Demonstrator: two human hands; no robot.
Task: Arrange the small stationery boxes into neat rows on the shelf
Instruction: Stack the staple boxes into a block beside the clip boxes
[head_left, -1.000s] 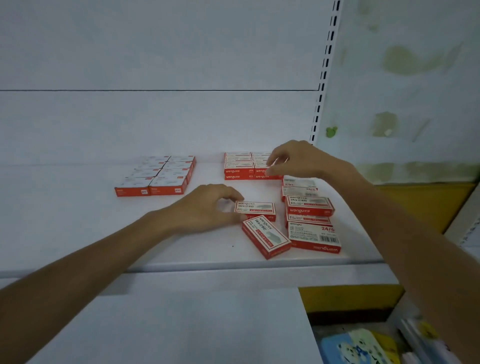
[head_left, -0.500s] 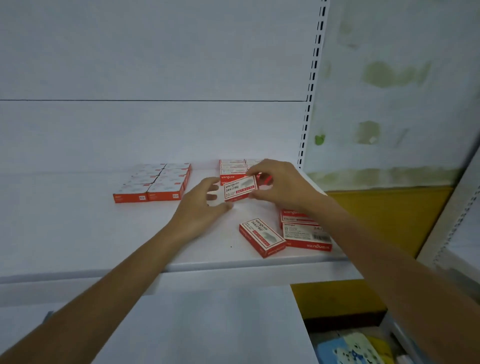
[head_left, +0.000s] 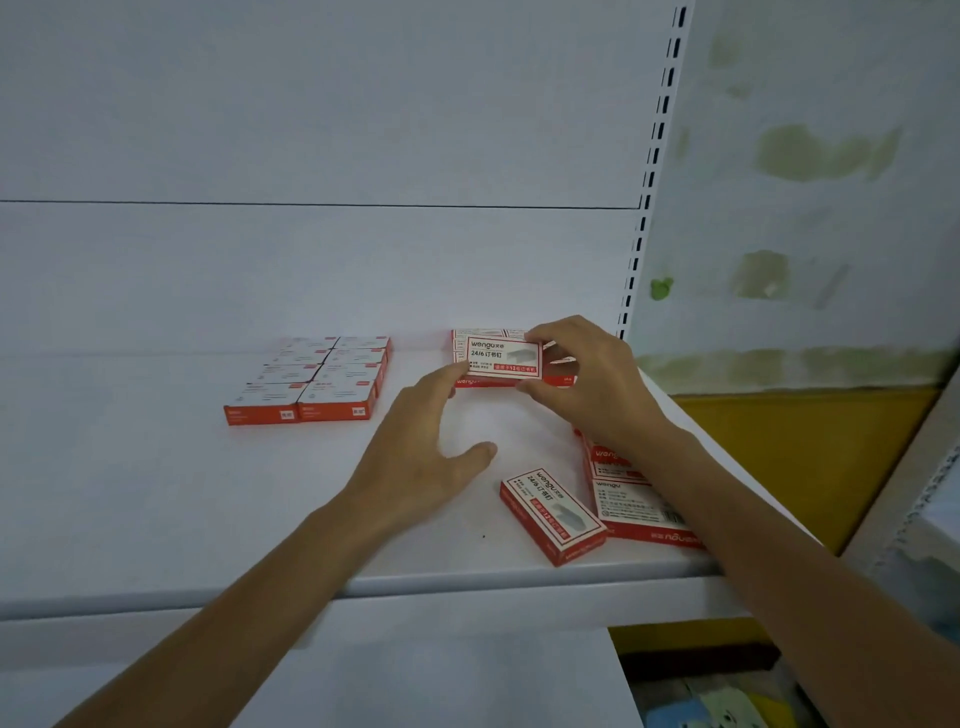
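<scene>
Step in hand: placing one box. The right hand (head_left: 587, 382) pinches the held box (head_left: 504, 357) by its right end, thumb below and fingers on top, label up. It sits over the back-right block (head_left: 483, 332) of red-and-white boxes, next to the shelf's slotted upright. Can't tell if it's touching the block yet. The left hand (head_left: 421, 452) grips nothing: fingers fairly straight, thumb spread wide, w/ a fingertip on the held box's left edge, prob. steadying or squaring it.

Progress, as I judge it: approx halfway. The left block (head_left: 317, 384) looks done, two neat columns, well apart from everything else. The back-right block is partly built (no. of rows unclear, since the held box and hand cover most of it). Not yet placed: a skewed box (head_left: 553, 512) near the front lip of the shelf (head_left: 156, 493), and a small pile (head_left: 628, 509) just beside it, partly under the right forearm.

Next move prob. calls for lowering the held box flat, edges lined up w/ its neighbours and label the same way round. Then the pinch has to release w/o nudging the row. The left fingertip can act as a stop vs. sliding. After that the skewed box is the nearest pick, and it needs turning square before it goes in.
</scene>
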